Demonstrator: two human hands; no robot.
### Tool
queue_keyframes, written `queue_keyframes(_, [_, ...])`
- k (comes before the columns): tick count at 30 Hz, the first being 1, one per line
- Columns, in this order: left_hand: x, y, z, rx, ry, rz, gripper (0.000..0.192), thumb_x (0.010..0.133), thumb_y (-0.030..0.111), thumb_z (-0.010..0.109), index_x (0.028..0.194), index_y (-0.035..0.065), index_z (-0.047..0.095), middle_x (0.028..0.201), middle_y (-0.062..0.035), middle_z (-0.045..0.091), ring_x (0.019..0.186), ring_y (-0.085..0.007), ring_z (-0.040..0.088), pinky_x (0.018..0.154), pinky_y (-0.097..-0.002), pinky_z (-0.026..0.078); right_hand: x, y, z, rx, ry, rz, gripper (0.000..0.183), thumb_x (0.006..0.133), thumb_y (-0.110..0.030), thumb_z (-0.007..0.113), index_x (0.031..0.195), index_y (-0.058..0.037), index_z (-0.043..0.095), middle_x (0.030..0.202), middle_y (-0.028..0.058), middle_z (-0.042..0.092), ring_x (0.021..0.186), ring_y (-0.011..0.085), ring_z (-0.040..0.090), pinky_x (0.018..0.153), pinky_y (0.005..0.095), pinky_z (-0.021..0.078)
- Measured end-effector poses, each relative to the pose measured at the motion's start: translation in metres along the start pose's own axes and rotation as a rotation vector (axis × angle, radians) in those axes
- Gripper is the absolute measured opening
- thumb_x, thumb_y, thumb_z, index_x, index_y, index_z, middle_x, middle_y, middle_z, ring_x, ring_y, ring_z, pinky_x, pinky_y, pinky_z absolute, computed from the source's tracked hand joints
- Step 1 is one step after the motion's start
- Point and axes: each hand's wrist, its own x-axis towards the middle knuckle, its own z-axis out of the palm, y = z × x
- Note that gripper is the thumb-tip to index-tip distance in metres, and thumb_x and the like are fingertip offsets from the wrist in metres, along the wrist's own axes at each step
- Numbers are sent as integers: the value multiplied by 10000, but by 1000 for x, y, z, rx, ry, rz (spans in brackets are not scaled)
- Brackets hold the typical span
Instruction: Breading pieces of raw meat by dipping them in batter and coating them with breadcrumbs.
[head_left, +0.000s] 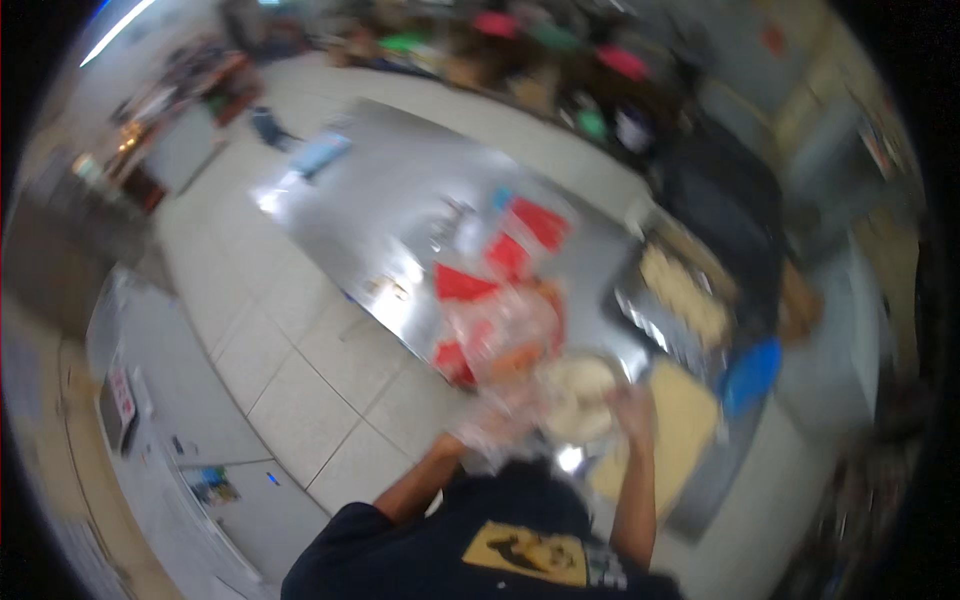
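Note:
My left hand (499, 424), in a clear plastic glove, is at the near edge of a steel table (360, 180), beside a blurred clear plastic bag (510, 322) with red and orange parts. My right hand (631, 409) reaches to the right rim of a round container of pale, cream-coloured food (581, 397). Blur hides the fingers of both hands, so their grip cannot be made out. Under my right forearm lies a pale yellow board (675, 427). Red and clear packages (536, 225) lie farther up the table.
A metal tray of pale dough-like pieces (686, 296) stands at the right, near a person in dark clothing (720, 195). A blue object (752, 375) is by the board. A light blue item (321, 154) lies at the table's far end. A white counter (172, 390) stands left across the tiled floor.

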Motion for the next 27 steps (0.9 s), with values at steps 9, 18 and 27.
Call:
queue_keyframes(9, [37, 109, 1, -376, 263, -192, 370, 971, 240, 578, 1254, 3, 561, 1188, -107, 623, 1137, -196, 578, 994, -314, 442, 7, -43, -2, 430, 8, 302, 139, 744, -119, 718, 801, 7, 711, 741, 93, 699, 683, 145, 643, 651, 307, 521])
queue_keyframes(18, [97, 92, 0, -344, 283, -290, 426, 966, 318, 570, 1208, -32, 580, 1159, -147, 636, 1081, -228, 616, 946, -332, 480, -6, -20, 10, 398, -36, 258, 125, 706, -48, 672, 807, 22, 695, 821, 123, 713, 765, 189, 679, 746, 309, 553])
queue_keyframes(27, [94, 100, 12, -305, 137, -320, 469, 970, 366, 546, 1211, -36, 573, 1157, -159, 635, 1069, -243, 622, 927, -343, 490, 6, -2, 49, 220, 150, 272, 78, 708, -66, 680, 725, 10, 676, 756, 135, 699, 687, 188, 659, 630, 334, 521])
